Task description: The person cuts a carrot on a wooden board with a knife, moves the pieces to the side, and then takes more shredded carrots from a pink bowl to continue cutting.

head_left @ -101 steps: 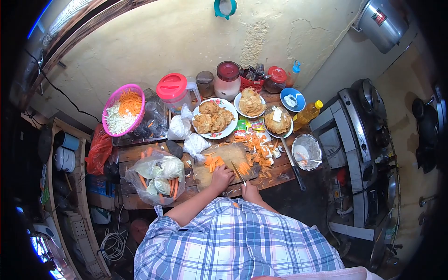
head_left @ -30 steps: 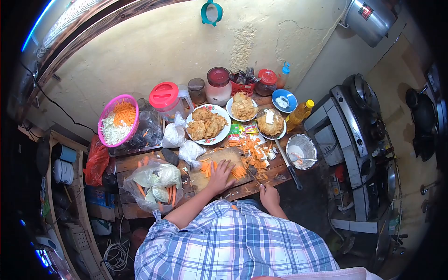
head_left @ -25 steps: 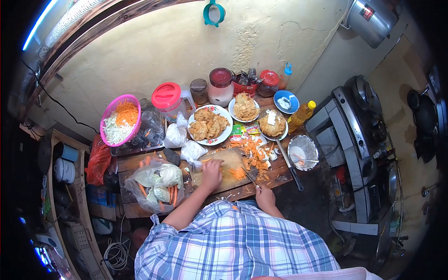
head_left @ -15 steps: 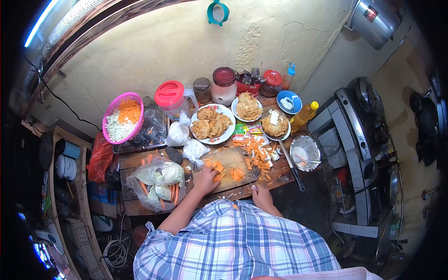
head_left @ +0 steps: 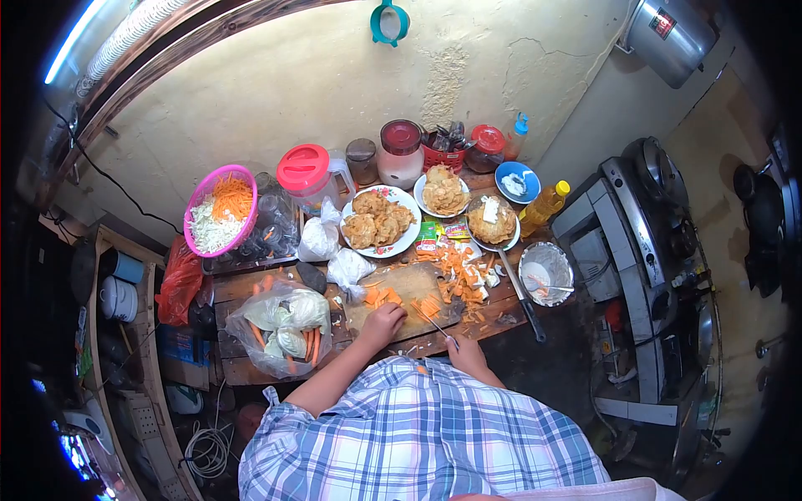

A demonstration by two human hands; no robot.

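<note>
My right hand (head_left: 468,355) grips a knife (head_left: 431,321) at the front of the wooden cutting board (head_left: 409,280). The thin blade points up and left, its tip by a small heap of cut carrot (head_left: 428,306). To the left, my left hand (head_left: 383,326) rests on the board's near part with fingers bent and pressed together; what they hold, if anything, is hidden. Just beyond those fingers lies another pile of carrot pieces (head_left: 382,296). Carrot peelings (head_left: 458,271) are spread along the board's right side.
A plastic bag (head_left: 242,321) of cabbage and carrots sits left. Behind are a pink basket (head_left: 193,242) of shredded vegetables, plates of fritters (head_left: 380,217), jars and an oil bottle (head_left: 547,204). A long-handled turner (head_left: 522,294) overhangs the table's right edge, near a whitish bowl (head_left: 547,259).
My left hand has shifted right and slightly off the left carrot pile. The knife blade, hardly visible before, now shows over the board, pointing up-left from my right hand.
</note>
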